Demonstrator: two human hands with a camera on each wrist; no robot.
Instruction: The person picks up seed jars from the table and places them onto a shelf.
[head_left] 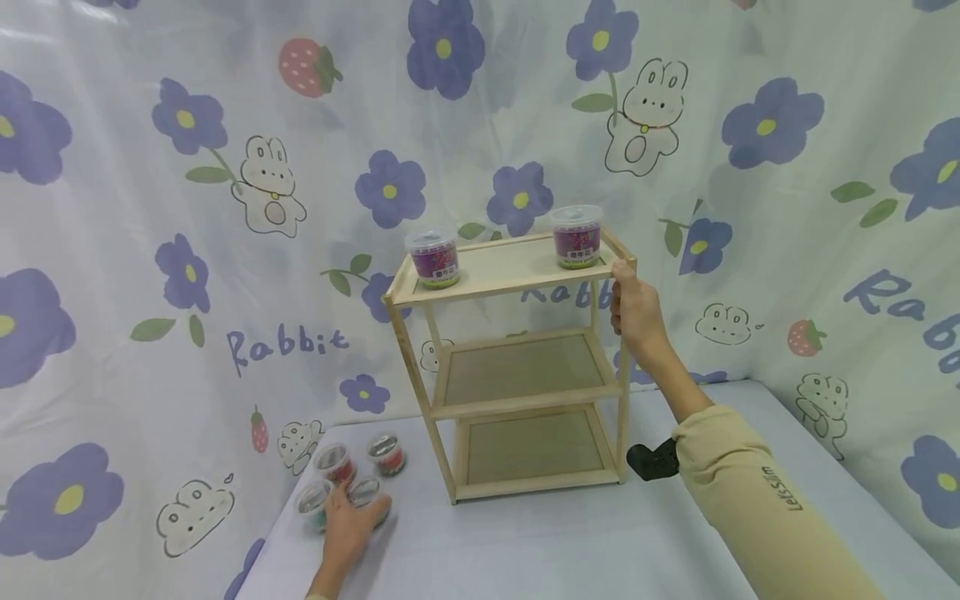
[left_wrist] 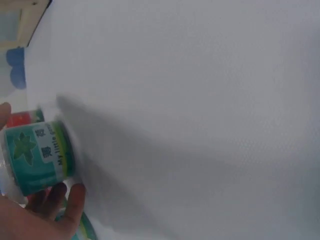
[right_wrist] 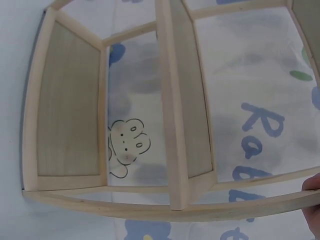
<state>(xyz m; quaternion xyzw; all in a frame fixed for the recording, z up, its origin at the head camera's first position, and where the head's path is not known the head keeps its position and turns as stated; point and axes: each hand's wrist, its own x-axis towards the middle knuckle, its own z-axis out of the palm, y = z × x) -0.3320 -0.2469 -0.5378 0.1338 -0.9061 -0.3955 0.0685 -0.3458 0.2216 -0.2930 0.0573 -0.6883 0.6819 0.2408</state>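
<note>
My left hand is at a group of small plastic tubs on the left of the table. Its thumb and fingers are on opposite sides of a green-labelled tub, which stands upright. Beside it are a tub with a green label and two red-labelled tubs, one at the back and one nearer the rack. My right hand grips the upper right front corner of a three-tier wooden rack. Two purple-labelled tubs, one left and one right, stand on its top shelf.
A small black object lies on the white table right of the rack, partly behind my right sleeve. A curtain printed with rabbits and flowers hangs behind and at the sides.
</note>
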